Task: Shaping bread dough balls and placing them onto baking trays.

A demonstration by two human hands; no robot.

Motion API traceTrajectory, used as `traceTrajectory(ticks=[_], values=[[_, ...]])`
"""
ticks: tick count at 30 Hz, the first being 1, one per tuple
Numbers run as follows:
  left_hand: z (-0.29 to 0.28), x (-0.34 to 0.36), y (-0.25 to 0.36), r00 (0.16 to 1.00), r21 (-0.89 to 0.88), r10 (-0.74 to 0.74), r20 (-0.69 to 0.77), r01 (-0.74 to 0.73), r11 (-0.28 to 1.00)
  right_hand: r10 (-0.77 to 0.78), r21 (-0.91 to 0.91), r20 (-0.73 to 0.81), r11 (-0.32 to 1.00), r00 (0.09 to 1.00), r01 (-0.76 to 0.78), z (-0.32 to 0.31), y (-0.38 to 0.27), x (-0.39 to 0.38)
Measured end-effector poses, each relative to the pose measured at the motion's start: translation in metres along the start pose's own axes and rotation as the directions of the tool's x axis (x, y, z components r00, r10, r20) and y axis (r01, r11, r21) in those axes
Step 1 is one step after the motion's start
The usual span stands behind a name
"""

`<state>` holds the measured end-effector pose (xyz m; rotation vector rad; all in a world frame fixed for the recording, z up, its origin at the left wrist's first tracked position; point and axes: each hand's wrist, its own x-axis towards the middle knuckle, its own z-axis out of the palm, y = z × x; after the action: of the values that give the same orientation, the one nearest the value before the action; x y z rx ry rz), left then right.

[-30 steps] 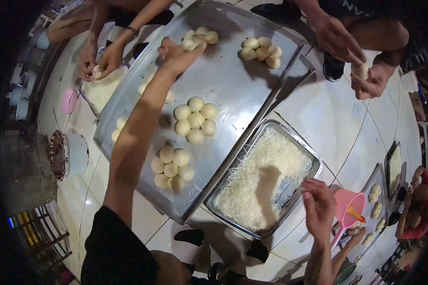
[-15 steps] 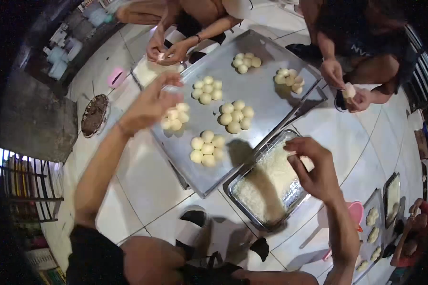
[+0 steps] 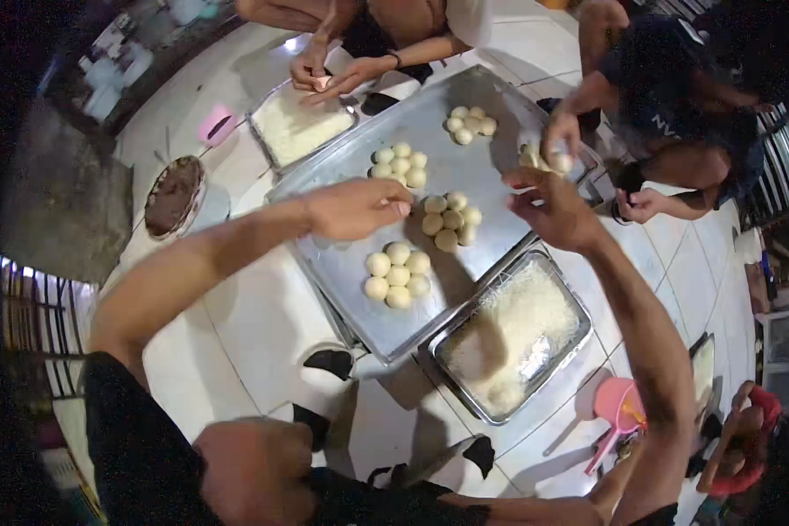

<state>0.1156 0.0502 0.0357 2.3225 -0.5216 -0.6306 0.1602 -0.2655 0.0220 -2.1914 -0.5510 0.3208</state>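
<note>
My left hand [image 3: 355, 210] is over the left part of a large metal tray [image 3: 333, 298]. Its fingers are curled in with the thumb against them; whatever they hold, if anything, is hidden. Over the tray's right side is my right hand [image 3: 552, 209], fingers apart, nothing seen in it. Clusters of round pale dough balls lie on the tray: one near the front [image 3: 397, 275], one in the middle [image 3: 451, 221], one behind my left hand [image 3: 399, 163] and one at the back [image 3: 471, 124]. Another cluster [image 3: 529, 158] sits partly behind my right fingers, beside a co-worker's hand [image 3: 563, 136] with a pale ball.
A glass dish [image 3: 579, 337] of pale shreds stands at the tray's near right; a similar dish [image 3: 298, 131] is at the far left. Another person's hands [image 3: 329, 77] work above it. A bowl of brown filling [image 3: 174, 197] and a pink pan [image 3: 618, 403] stand on the floor.
My left hand has come down and right, its fingers curling in, and now covers the left cluster's place. My right hand has moved from above the dish up over the tray. A co-worker's hand has reached in.
</note>
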Motion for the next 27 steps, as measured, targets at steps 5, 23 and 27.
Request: traceTrajectory(ticks=[5, 23, 27], values=[[0.049, 0.070, -0.088, 0.977, -0.213, 0.079, -0.200, -0.122, 0.969, 0.333, 0.232, -0.308, 0.935, 0.891, -0.269, 0.083, 0.048, 0.035], [0.123, 0.225, -0.065, 0.898, -0.504, -0.160, -0.410, -0.076, 0.861, 0.532, 0.561, -0.804, 0.827, 0.267, 0.043, 0.169, 0.065, 0.106], [0.145, 0.250, -0.067, 0.757, -0.326, -0.001, -0.654, -0.280, 0.903, 0.442, 0.385, -0.729, 0.896, 0.522, -0.221, 0.126, 0.121, 0.083]])
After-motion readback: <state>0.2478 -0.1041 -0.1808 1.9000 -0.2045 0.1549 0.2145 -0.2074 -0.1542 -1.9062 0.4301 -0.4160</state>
